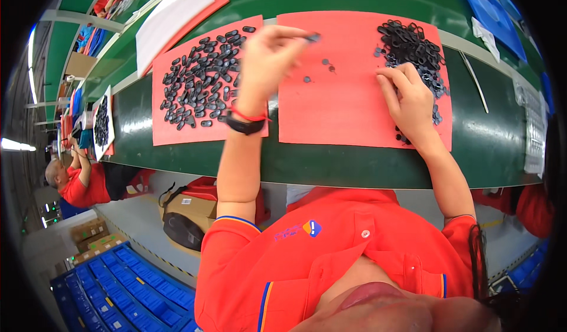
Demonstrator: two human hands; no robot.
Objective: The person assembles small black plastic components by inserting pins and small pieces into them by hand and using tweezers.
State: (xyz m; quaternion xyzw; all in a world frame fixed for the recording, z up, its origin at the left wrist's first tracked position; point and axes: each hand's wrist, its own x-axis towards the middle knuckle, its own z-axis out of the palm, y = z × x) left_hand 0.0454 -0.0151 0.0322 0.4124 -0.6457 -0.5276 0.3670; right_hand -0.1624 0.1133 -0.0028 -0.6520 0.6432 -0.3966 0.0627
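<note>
Two red mats side by side on green bench (354, 166). Left red mat (171, 128) carrying a spread of small black oval parts (201, 81), loosely scattered, most of the mat covered. Right red mat (342, 113) carrying a dense heap of black ring-shaped parts (410, 45) at its far right corner, a few strays trailing down the right edge, and a few single small pieces (326, 67) lying loose mid-mat. Left hand (269, 54) raised over the seam between mats, fingers pinched on a small dark part (313, 37) at the fingertips; black watch and red band on that wrist. Right hand (410, 98) flat-ish on right mat, fingers bent and touching the near edge of the heap; whether anything is gripped cannot be told. Open red surface between the hands and toward the near edge of the right mat. White sheet (171, 19) beyond left mat, blue trays (493, 13) far right. Another person in red (82, 181) at far left along the bench. Blue crates (124, 287) and a cardboard box (192, 208) on the floor below the bench edge.
</note>
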